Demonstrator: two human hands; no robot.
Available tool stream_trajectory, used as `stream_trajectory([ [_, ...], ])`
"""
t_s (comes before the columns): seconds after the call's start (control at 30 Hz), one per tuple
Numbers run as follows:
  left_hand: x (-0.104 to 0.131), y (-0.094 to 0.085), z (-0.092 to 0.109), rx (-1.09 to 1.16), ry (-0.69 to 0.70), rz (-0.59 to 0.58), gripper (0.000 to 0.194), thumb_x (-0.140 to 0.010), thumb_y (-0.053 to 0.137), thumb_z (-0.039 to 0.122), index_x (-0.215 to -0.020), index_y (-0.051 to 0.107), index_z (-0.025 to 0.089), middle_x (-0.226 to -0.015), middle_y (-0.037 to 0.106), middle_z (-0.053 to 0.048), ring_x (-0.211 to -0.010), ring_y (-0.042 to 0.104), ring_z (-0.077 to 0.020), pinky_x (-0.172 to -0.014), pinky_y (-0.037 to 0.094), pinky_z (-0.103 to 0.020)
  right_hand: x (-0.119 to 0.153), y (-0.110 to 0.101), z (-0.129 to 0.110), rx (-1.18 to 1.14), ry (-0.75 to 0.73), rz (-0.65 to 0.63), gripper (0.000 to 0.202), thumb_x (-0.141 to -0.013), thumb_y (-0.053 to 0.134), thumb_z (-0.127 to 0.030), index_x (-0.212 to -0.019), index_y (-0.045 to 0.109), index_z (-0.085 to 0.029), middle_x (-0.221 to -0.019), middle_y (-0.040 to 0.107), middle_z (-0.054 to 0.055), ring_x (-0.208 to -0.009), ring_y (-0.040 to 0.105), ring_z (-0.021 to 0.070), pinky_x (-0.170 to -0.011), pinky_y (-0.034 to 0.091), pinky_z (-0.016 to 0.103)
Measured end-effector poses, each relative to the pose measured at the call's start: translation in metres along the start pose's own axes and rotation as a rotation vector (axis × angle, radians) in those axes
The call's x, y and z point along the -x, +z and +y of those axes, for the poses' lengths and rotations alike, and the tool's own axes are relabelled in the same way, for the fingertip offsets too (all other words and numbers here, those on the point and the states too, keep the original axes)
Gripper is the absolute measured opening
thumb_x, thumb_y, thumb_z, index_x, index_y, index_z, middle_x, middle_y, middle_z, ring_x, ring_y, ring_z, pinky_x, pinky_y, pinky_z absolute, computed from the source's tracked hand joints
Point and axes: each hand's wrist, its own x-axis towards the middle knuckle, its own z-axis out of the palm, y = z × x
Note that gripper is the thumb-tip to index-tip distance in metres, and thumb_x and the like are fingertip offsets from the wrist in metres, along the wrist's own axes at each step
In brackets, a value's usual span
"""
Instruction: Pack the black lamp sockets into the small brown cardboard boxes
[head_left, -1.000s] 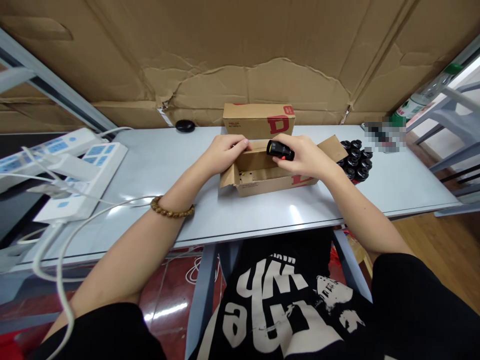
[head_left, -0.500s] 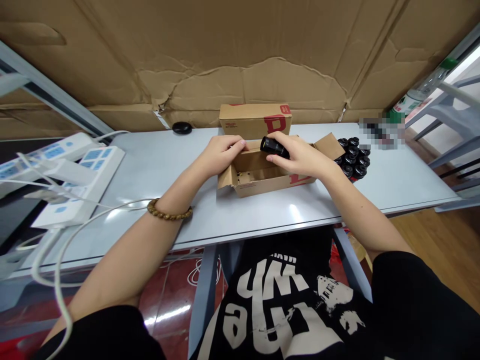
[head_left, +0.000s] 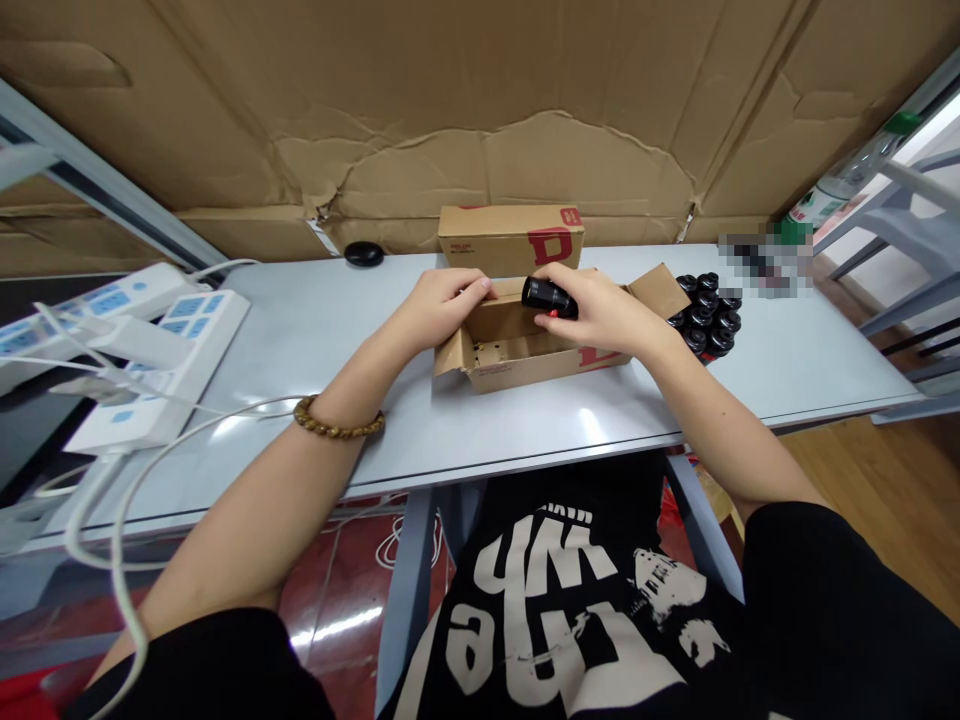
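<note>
An open cardboard box [head_left: 546,366] with red print rests on the table, its end flaps spread outward. My left hand [head_left: 448,303] is closed over the box's back left edge, with the fingertips partly hidden. Above the box's opening, my right hand [head_left: 589,308] grips a black flashlight [head_left: 546,294] between thumb and fingers. The flashlight lies nearly level, its wide head pointing left, and a small red spot shows on its underside by the thumb. Right of the box, several similar black flashlights [head_left: 707,312] stand upright in a tight cluster.
Behind the open box stands a second, closed cardboard box [head_left: 487,240]. White power strips [head_left: 165,375] with cables lie on the left of the table [head_left: 405,430]. A black oval object [head_left: 364,255] sits at the back. A green-capped bottle [head_left: 832,190] stands at the far right.
The flashlight has turned slightly in my right hand, so a red spot on it now shows. My left hand stays at the box edge, and the box has barely moved.
</note>
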Motion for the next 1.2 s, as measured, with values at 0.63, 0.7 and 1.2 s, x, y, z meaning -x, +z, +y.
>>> stream_trajectory([
  [0.63,-0.0007,-0.0008,-0.0022,-0.003,0.010,-0.008,0.052,-0.107,0.047,0.056,-0.098,0.084,0.021,-0.107,0.089,-0.010,-0.105,0.078,-0.0316,-0.105,0.058,-0.041,0.0001,0.0006,-0.0013,0.029,0.004,0.025,0.033,-0.101,0.066,-0.037,-0.131,0.064,-0.023,-0.111,0.082,0.011,-0.091,0.069,0.0294,-0.085,0.047,0.042],
  [0.7,-0.0007,-0.0006,-0.0023,0.000,0.013,-0.004,0.053,-0.107,0.047,0.057,-0.098,0.084,0.021,-0.107,0.089,-0.011,-0.105,0.078,-0.0317,-0.105,0.058,-0.042,0.0001,0.0008,-0.0010,0.022,-0.018,0.026,0.029,-0.099,0.064,-0.034,-0.125,0.066,-0.022,-0.108,0.082,0.010,-0.088,0.067,0.0283,-0.082,0.044,0.041],
  [1.2,-0.0005,0.0004,0.0002,0.002,0.039,-0.008,0.050,-0.105,0.046,0.055,-0.097,0.081,0.021,-0.104,0.087,-0.010,-0.103,0.076,-0.0303,-0.100,0.054,-0.040,-0.0010,0.0022,0.0042,-0.021,-0.014,0.010,0.043,-0.107,0.065,-0.047,-0.139,0.066,-0.019,-0.117,0.082,0.014,-0.093,0.068,0.0298,-0.091,0.052,0.045],
])
